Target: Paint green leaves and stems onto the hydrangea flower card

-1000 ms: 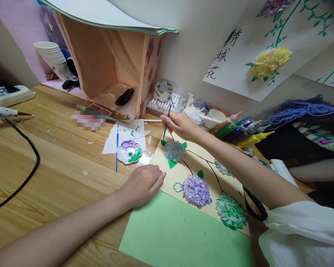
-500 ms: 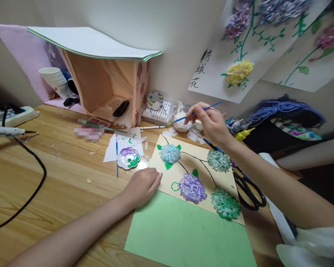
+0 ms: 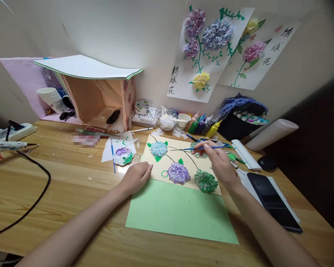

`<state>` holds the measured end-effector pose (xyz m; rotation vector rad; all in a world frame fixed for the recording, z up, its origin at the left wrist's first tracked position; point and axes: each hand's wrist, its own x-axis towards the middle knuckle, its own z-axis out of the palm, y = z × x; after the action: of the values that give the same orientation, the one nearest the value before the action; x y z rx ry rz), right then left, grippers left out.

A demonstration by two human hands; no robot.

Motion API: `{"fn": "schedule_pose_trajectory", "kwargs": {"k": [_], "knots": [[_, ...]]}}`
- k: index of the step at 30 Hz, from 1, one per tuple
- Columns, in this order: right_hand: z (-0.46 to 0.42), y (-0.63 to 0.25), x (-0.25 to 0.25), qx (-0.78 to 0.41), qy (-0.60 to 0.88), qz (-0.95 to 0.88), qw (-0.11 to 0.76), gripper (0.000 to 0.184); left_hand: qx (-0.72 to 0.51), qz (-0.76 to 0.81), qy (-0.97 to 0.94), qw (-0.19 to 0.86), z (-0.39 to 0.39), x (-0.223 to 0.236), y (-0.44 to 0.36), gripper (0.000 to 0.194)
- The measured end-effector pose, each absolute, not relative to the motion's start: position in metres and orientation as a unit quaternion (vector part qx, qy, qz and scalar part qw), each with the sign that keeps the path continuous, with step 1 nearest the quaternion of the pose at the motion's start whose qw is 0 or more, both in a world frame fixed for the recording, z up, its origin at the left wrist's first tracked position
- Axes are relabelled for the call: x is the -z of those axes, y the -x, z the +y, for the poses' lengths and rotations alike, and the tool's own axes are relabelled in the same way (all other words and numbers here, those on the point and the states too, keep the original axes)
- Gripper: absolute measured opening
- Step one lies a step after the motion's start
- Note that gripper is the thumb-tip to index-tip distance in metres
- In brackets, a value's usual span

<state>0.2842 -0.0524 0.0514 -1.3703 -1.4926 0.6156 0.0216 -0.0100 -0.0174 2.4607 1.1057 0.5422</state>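
Note:
My right hand (image 3: 218,159) pinches a thin blue paintbrush (image 3: 180,149), its tip pointing left above the black painted stems on a cream sheet (image 3: 158,168). A light blue hydrangea (image 3: 158,149), a purple one (image 3: 178,173) and a dark green one (image 3: 206,181) stand out from the sheet in textured relief. A fourth flower is partly hidden behind my right hand. My left hand (image 3: 135,177), fingers curled in, rests at the cream sheet's left edge. Under that sheet lies a light green sheet (image 3: 180,211). A flower-shaped palette (image 3: 123,156) with purple and green paint sits to the left.
Behind the sheet stand a clear bowl (image 3: 167,123), a white cup (image 3: 184,119) and paint bottles (image 3: 208,126). A cardboard box (image 3: 100,96) is at back left, a glue gun (image 3: 8,145) with black cord at far left. A phone (image 3: 271,200) lies right. Flower pictures (image 3: 211,55) hang on the wall.
My right hand has brought the brush from the bowl forward and down over the cream sheet. My left hand stays at the sheet's edge. The camera view has shifted.

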Motion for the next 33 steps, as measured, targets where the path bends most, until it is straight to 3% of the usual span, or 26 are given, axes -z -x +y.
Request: {"fn": "schedule_pose_trajectory", "kwargs": {"k": [8, 33], "knots": [[-0.051, -0.234, -0.046, -0.185, 0.542, -0.744, 0.344, 0.019, -0.183, 0.385, -0.887, 0.178, -0.01, 0.017, -0.021, 0.044], [-0.037, -0.234, -0.024, -0.177, 0.536, -0.757, 0.33, 0.019, -0.159, 0.384, -0.887, 0.2, -0.005, 0.023, -0.021, 0.042]]}}
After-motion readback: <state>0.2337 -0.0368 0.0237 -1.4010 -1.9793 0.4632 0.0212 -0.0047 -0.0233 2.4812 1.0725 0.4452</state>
